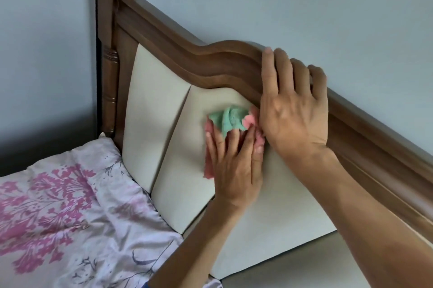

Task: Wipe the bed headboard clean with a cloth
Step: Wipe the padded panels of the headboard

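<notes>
The headboard has a dark carved wooden frame (210, 63) and cream padded panels (150, 105). A crumpled cloth (230, 119), green and pink, lies against the second cream panel just below the wooden top rail. My left hand (234, 166) presses on the cloth from below, fingers spread over it and pointing up. My right hand (293, 109) rests on the wooden rail right beside the cloth, its fingertips draped over the rail's top edge and holding nothing. Part of the cloth is hidden under both hands.
A pillow or quilt (70, 205) with a pink floral print lies on the bed at lower left, against the panels. A turned wooden bedpost (110, 72) stands at the left end. A pale blue wall (281, 2) is behind the headboard.
</notes>
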Tool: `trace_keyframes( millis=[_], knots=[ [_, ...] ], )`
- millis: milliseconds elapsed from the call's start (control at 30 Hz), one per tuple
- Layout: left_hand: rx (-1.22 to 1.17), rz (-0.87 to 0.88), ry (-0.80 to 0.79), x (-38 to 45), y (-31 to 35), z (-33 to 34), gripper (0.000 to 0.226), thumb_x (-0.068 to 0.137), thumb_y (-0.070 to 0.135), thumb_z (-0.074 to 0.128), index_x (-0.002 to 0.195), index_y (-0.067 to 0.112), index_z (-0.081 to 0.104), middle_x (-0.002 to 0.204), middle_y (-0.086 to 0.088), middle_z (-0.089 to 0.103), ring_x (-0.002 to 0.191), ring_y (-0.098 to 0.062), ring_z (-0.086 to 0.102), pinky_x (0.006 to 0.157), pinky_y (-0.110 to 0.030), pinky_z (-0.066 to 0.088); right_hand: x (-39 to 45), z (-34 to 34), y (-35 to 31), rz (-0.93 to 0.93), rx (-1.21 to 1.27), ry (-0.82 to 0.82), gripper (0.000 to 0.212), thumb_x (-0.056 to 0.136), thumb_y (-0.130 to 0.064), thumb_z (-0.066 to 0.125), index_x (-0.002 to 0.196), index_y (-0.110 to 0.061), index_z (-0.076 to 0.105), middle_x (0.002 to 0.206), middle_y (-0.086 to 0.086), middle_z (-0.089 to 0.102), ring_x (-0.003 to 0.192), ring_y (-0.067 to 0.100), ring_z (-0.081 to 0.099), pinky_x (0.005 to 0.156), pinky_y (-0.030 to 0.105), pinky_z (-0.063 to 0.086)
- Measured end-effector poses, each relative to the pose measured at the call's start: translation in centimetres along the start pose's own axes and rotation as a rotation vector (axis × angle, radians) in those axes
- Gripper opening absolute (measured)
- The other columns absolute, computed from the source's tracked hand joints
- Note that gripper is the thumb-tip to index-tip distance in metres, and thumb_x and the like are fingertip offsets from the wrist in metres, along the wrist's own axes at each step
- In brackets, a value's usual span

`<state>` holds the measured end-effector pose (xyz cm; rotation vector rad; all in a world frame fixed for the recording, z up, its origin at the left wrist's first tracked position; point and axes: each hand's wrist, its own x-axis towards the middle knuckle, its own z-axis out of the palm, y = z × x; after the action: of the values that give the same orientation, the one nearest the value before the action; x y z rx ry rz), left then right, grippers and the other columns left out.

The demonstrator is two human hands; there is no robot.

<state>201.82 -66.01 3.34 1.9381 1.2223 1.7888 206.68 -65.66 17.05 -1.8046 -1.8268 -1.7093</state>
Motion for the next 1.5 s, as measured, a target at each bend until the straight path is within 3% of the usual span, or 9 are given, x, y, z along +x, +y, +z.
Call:
trace_keyframes(
  millis=[167,333,467,633,900,1067,1233,1367,1500],
  knots=[
    [-0.132,-0.301,0.142,6.6,-2.2,-0.2,0.058,0.102,0.032,0.022,0.151,0.002,0.033,0.16,-0.014,0.028,0.151,-0.031,0.02,0.124,-0.041,0.012,-1.0,0.2,-0.3,-0.096,0.018,-0.09,0.055,0.101,-0.015,0.021,0.156,-0.01,0.021,0.162,0.02,0.019,0.148,0.041,0.021,0.12,0.058,0.009],
    [-0.24,-0.575,0.184,0.9,-4.9,0.1,0.047,0.102,0.014,0.032,0.138,-0.013,0.044,0.149,-0.032,0.038,0.142,-0.045,0.033,0.119,-0.056,0.02,-1.0,0.1,-0.3,-0.204,0.032,-0.122,0.051,0.104,-0.022,0.033,0.154,-0.009,0.027,0.165,0.017,0.009,0.152,0.036,0.008,0.121,0.053,-0.006],
    [-0.134,-0.425,0.117,-0.1,-5.1,0.0,0.045,0.105,0.026,0.027,0.108,-0.006,0.058,0.116,-0.03,0.057,0.116,-0.051,0.049,0.108,-0.063,0.03,-1.3,0.6,-1.5,-0.27,0.018,-0.121,0.055,0.106,-0.026,0.03,0.156,-0.005,0.021,0.164,0.014,0.019,0.153,0.033,0.011,0.123,0.051,-0.006],
    [-0.288,-0.343,0.219,1.8,-6.6,0.7,0.047,0.106,0.022,0.026,0.151,0.008,0.026,0.16,-0.008,0.023,0.151,-0.025,0.018,0.124,-0.042,0.014,-2.3,0.7,-4.2,-0.191,0.119,-0.178,0.051,0.105,-0.024,0.029,0.153,-0.007,0.028,0.163,0.022,0.014,0.152,0.036,0.014,0.125,0.051,0.007],
    [-0.573,-1.272,0.252,-13.1,-20.5,4.6,0.052,0.109,0.024,0.026,0.152,-0.005,0.022,0.16,-0.02,0.026,0.147,-0.032,0.027,0.122,-0.044,0.021,-3.5,3.0,-7.6,-0.08,0.089,-0.116,0.053,0.108,-0.031,0.019,0.157,-0.01,0.017,0.166,0.008,0.012,0.15,0.044,0.009,0.119,0.057,-0.003],
    [-0.509,-1.53,0.174,-15.3,-24.8,6.2,0.065,0.104,0.052,0.013,0.156,0.012,0.018,0.161,-0.012,0.026,0.147,-0.029,0.029,0.121,-0.047,0.023,-3.4,4.4,-8.2,-0.034,0.12,-0.05,0.051,0.107,-0.03,0.021,0.154,-0.01,0.024,0.164,0.008,0.021,0.147,0.047,0.021,0.117,0.067,0.015],
    [-0.518,-1.21,0.302,-11.7,-19.9,5.0,0.055,0.107,0.031,0.023,0.148,-0.006,0.024,0.153,-0.027,0.033,0.142,-0.038,0.033,0.119,-0.054,0.022,-3.8,3.4,-8.3,-0.027,0.056,-0.04,0.05,0.108,-0.03,0.024,0.154,-0.012,0.029,0.163,0.005,0.026,0.147,0.045,0.023,0.119,0.058,0.008],
    [-0.48,-0.868,0.245,-7.9,-15.4,3.8,0.069,0.098,0.051,0.021,0.157,0.016,0.017,0.163,0.008,0.014,0.15,-0.002,0.01,0.125,-0.034,0.003,-3.4,2.9,-8.3,-0.051,0.041,-0.05,0.05,0.108,-0.031,0.027,0.153,-0.01,0.033,0.161,0.006,0.031,0.146,0.042,0.027,0.119,0.057,0.012],
    [-0.523,-0.73,0.233,-7.9,-16.6,3.7,0.065,0.1,0.045,0.026,0.156,0.013,0.023,0.164,-0.005,0.022,0.151,-0.018,0.019,0.123,-0.05,0.016,-3.9,3.3,-8.4,-0.065,0.054,-0.037,0.05,0.109,-0.031,0.027,0.153,-0.008,0.032,0.16,0.008,0.032,0.146,0.041,0.027,0.119,0.056,0.014]
  ],
)
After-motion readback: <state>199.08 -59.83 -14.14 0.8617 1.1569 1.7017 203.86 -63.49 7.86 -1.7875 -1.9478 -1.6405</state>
